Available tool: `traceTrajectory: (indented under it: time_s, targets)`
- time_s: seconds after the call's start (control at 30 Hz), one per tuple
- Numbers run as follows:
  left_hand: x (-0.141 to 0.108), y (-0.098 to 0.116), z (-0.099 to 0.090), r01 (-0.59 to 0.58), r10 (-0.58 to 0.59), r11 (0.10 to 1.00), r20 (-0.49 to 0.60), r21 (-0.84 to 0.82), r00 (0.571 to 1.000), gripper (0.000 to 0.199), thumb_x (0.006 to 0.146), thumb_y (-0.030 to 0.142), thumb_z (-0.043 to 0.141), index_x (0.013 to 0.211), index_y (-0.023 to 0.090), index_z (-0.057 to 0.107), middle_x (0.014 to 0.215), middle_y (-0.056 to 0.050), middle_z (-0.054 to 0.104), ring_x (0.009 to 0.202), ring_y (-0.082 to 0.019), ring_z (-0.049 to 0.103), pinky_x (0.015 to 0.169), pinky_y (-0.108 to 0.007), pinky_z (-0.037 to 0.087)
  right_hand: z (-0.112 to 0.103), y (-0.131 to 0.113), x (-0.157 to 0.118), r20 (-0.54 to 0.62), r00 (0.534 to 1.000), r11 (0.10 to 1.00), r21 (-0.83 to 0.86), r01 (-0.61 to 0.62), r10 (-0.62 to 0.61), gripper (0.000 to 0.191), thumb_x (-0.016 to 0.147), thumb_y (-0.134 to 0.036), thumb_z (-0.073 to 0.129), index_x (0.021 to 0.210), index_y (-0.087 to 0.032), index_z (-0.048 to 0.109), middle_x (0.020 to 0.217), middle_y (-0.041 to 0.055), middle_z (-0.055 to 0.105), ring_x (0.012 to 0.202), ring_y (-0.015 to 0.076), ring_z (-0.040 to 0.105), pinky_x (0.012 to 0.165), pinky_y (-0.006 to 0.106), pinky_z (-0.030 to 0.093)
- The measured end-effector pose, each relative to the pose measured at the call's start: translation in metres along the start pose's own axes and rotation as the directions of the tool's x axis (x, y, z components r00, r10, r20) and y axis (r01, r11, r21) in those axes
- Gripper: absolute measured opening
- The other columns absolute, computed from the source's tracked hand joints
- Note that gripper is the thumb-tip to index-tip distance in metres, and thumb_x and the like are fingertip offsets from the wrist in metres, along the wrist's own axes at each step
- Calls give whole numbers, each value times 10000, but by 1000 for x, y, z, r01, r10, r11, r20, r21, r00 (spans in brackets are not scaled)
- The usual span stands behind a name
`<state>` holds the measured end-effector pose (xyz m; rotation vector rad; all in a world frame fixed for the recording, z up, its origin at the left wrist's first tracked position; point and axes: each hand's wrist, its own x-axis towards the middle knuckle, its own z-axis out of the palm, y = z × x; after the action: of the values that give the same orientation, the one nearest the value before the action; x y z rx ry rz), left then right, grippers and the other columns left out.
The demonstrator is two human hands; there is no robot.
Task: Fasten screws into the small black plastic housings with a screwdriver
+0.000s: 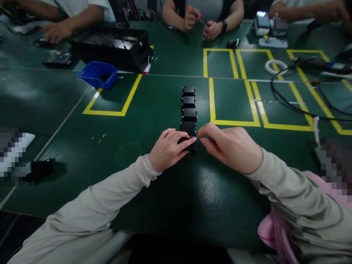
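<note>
- Blue bin on the green table.
- Left hand: fingers holding the nearest block.
- Row of 5 black blocks, running away from the person, that block at its near end.
- Right hand just beside the row: thumb and forefinger narrow; cannot tell whether they grip anything.
- White ring.

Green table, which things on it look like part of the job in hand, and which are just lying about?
Apparently in the job:
- black blocks in a row, left hand on the nearest
- right hand beside the row; can't tell if it holds anything

Probably just lying about:
- blue bin
- white ring
- black cable
- white bits
</note>
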<state>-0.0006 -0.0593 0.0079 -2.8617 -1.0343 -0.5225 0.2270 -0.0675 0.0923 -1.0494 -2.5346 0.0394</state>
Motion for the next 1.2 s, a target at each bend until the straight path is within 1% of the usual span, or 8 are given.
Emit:
traceTrajectory:
  time_s: [0.07, 0.23, 0.4, 0.57, 0.73, 0.9, 1.07, 1.2]
  targets:
    - [0, 0, 0, 0, 0, 1000, 1, 1, 1000, 461, 925, 256, 612, 1374, 233, 511, 1237, -99, 600, 1181, -263, 552, 1060, -475, 412, -1, 0, 0, 18, 1000, 1000, 27, -3, 3, 251, 993, -243, 364, 961, -146, 594, 555, -32, 557, 441, 112, 475, 476, 240, 252]
    - [0, 0, 1, 3, -3, 1000, -5, 5, 1000, 464, 929, 242, 600, 1384, 231, 505, 1243, -99, 597, 1189, -261, 547, 1064, -471, 412, 0, 1, 1, 53, 999, 1000, 28, -4, 2, 356, 1025, -355, 337, 861, -158, 583, 540, -25, 540, 446, 113, 481, 489, 250, 249]
    - [0, 1, -1, -4, 4, 1000, -8, 11, 1000, 442, 936, 256, 592, 1371, 228, 522, 1235, -106, 602, 1178, -265, 554, 1058, -481, 418, 2, 1, 0, 42, 999, 998, 52, -29, 27, 292, 1015, -293, 332, 927, -158, 576, 615, -10, 594, 473, 106, 485, 496, 241, 256]
    - [0, 1, 0, 7, -7, 1000, -7, -5, 1000, 453, 923, 238, 602, 1370, 233, 528, 1234, -104, 608, 1181, -266, 555, 1060, -485, 419, 2, 0, 0, 65, 997, 997, 45, -55, 52, 333, 1019, -369, 333, 863, -179, 559, 549, -24, 538, 458, 111, 465, 499, 246, 238]
    - [0, 0, 0, 5, -5, 1000, -6, -8, 1000, 443, 927, 247, 598, 1365, 236, 535, 1238, -106, 603, 1184, -267, 551, 1063, -490, 413, 1, 0, 1, 47, 997, 997, 58, -60, 57, 245, 993, -263, 349, 982, -165, 573, 570, -34, 545, 436, 103, 425, 481, 237, 220]
    - [0, 1, 0, 11, -12, 1000, -6, -7, 1000, 453, 926, 240, 600, 1373, 238, 528, 1238, -100, 605, 1193, -264, 546, 1072, -484, 405, 1, 0, 1, 93, 994, 997, 44, -68, 64, 326, 1015, -376, 341, 895, -174, 566, 566, -16, 556, 467, 114, 471, 502, 241, 237]
    - [0, 0, 0, -1, 1, 1000, -14, -5, 1000, 446, 927, 245, 600, 1368, 224, 533, 1225, -105, 606, 1179, -264, 552, 1065, -486, 411, 2, 0, 1, 58, 995, 995, 55, -82, 79, 266, 987, -256, 331, 1035, -159, 574, 548, -39, 527, 423, 102, 424, 483, 229, 216]
    - [0, 0, 0, 7, -7, 1000, -5, -13, 1000, 447, 926, 235, 599, 1368, 228, 530, 1234, -104, 609, 1187, -265, 552, 1069, -490, 410, 2, 0, 1, 71, 995, 996, 64, -70, 65, 305, 1009, -351, 341, 941, -170, 577, 567, -21, 553, 454, 109, 457, 500, 235, 241]
